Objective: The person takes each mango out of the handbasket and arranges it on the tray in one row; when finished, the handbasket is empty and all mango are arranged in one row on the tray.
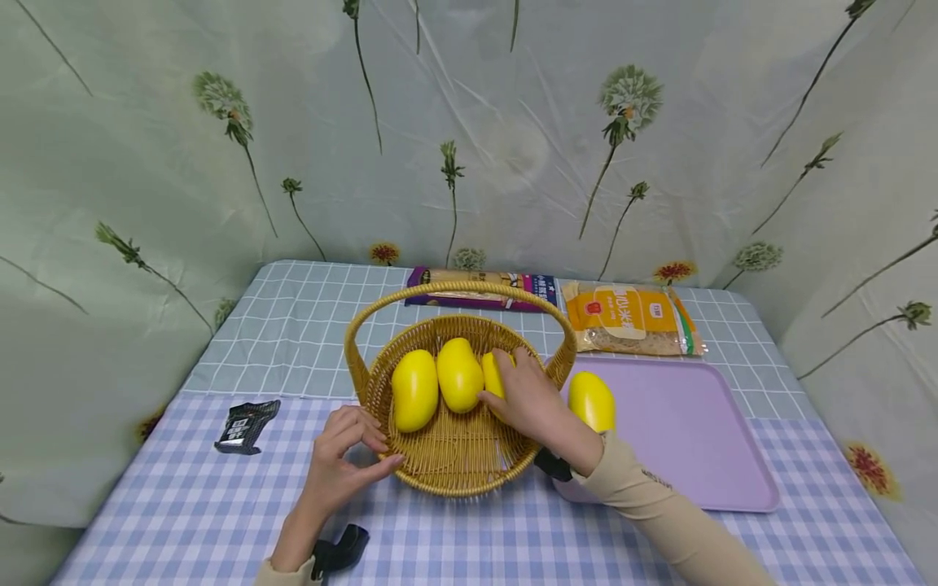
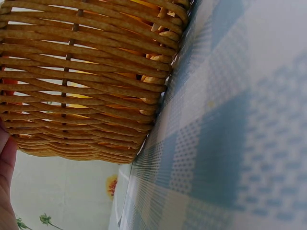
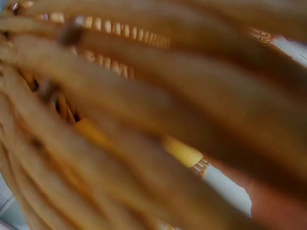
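A round wicker basket [image 1: 469, 476] with a tall arched handle stands on the table. Two yellow mangoes [image 1: 415, 391] lie side by side inside it. My left hand [image 1: 344, 456] grips the basket's left rim, thumb toward the front. Inside the basket at the right, the fingers of my right hand [image 1: 523, 395] are curled over a third yellow mango [image 1: 489, 373], which the hand partly covers. Another mango [image 1: 592, 400] sits on the left part of a lilac tray [image 1: 703, 439], beside my right forearm. Woven strands fill most of the right wrist view.
Behind the basket lies a purple noodle packet [image 1: 538, 289]. An orange and clear food bag [image 1: 633, 319] rests behind the tray. At the left is a small black wrapper [image 1: 247, 426]. A checked cloth [image 1: 176, 480] covers the table, and a flowered curtain hangs around it.
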Available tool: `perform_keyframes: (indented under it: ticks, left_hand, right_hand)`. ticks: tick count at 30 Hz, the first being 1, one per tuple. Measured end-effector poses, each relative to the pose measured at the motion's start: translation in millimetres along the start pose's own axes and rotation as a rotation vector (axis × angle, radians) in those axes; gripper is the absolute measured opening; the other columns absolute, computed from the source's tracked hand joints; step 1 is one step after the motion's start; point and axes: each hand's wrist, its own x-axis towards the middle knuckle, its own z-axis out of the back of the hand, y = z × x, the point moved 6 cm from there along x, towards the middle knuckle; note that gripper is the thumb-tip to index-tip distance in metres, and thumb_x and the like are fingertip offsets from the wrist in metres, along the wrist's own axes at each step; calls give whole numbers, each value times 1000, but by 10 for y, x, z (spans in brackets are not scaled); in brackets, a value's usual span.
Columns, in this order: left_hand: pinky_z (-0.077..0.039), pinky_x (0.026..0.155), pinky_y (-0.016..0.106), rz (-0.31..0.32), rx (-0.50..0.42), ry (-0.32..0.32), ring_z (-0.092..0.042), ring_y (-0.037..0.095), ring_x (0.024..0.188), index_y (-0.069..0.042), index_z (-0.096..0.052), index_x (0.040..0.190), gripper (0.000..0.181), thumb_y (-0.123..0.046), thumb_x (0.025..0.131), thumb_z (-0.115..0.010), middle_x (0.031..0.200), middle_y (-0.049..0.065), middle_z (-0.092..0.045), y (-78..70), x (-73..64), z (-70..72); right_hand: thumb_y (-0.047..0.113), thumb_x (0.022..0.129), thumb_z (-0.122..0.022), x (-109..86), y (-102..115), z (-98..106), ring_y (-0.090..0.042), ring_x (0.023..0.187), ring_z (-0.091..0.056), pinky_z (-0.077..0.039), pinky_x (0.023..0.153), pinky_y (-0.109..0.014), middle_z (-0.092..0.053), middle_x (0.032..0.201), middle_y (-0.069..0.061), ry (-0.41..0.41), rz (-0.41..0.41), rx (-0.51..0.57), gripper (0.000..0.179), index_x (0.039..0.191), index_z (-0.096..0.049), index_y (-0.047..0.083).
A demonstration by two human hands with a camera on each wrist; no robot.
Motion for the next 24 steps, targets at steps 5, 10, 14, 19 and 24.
perform_keyframes:
  ticks: [5, 10, 14, 19, 24]
  left_hand:
    - [-34, 89, 31, 2, 3, 0, -52, 24, 71, -8, -58, 66, 31, -28, 77, -80, 72, 6, -59, -1, 4, -4]
    - [-34, 88, 30, 2, 2, 2, -52, 25, 71, -8, -58, 66, 31, -28, 77, -80, 72, 6, -59, 1, 3, -8]
    - [-34, 88, 30, -5, -1, 2, -52, 23, 72, -8, -59, 66, 31, -28, 78, -80, 72, 6, -59, -3, 8, -16]
    - [-34, 87, 30, -11, -1, 1, -52, 26, 71, -8, -59, 66, 32, -28, 78, -79, 73, 6, -59, -9, 17, -23]
    - [-34, 86, 29, 1, 15, 9, -52, 27, 71, -8, -59, 66, 33, -30, 79, -78, 73, 6, -59, -20, 11, -22]
  right_hand:
    - [37, 87, -69, 12, -17, -23, -31, 88, -48, -47, 65, -40, -45, 108, -22, -8, -10, 0, 65, 133, -45, -1]
    - [36, 85, -72, 5, -38, -56, -32, 92, -47, -47, 72, -42, -44, 110, -23, 22, -23, 14, 68, 133, -44, -4]
    - [36, 84, -73, 2, -62, -80, -33, 95, -50, -47, 80, -43, -43, 114, -26, 48, -53, 23, 74, 134, -42, -8]
    - [40, 83, -73, -8, -90, -114, -36, 86, -59, -51, 73, -45, -48, 114, -30, 92, -102, 45, 80, 137, -38, -7]
    - [43, 84, -70, -29, -79, -140, -43, 86, -60, -51, 71, -48, -53, 110, -34, 130, -106, 44, 81, 138, -34, -5]
